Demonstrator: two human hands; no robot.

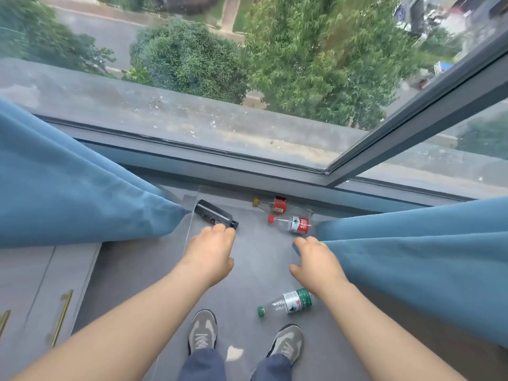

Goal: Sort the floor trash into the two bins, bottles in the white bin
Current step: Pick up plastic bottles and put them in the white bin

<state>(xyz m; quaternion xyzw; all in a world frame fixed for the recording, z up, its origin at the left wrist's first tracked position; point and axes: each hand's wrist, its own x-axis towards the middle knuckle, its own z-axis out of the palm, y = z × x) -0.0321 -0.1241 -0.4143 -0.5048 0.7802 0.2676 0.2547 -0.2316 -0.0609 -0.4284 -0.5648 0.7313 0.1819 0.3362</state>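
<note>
Honestly, both hands were empty, left hand (211, 251) and right hand (316, 261) spread wide over 4 floor bottles. Risk: the dark bottle (214, 214) rolling under the curtain (82, 188); neither bin showed.

Empty hands (211, 253) over floor bottles (291, 224) (four).

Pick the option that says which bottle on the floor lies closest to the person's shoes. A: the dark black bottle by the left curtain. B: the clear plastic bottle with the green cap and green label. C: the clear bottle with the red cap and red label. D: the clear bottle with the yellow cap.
B: the clear plastic bottle with the green cap and green label lies just ahead of the grey sneakers, under the right hand; the others lie farther off by the window frame.
</note>
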